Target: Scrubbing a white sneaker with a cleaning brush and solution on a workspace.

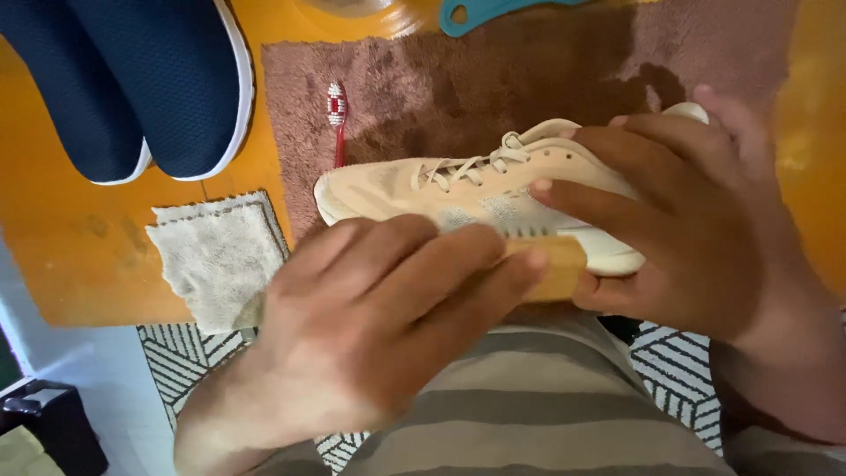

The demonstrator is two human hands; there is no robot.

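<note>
A beige lace-up sneaker (458, 189) lies on its side over a brown towel (493, 79), toe pointing left. My right hand (696, 220) grips its heel end, fingers spread over the upper. My left hand (379, 326) holds a wooden-backed brush (555, 264) pressed against the sneaker's side near the sole. The brush bristles are mostly hidden under my fingers.
A red-handled toothbrush (337, 123) lies on the towel to the left. A folded pale cloth (220, 256) sits on the orange table (79, 238). A pair of navy shoes (132, 79) rests at the top left. A teal handle (480, 11) shows at the top edge.
</note>
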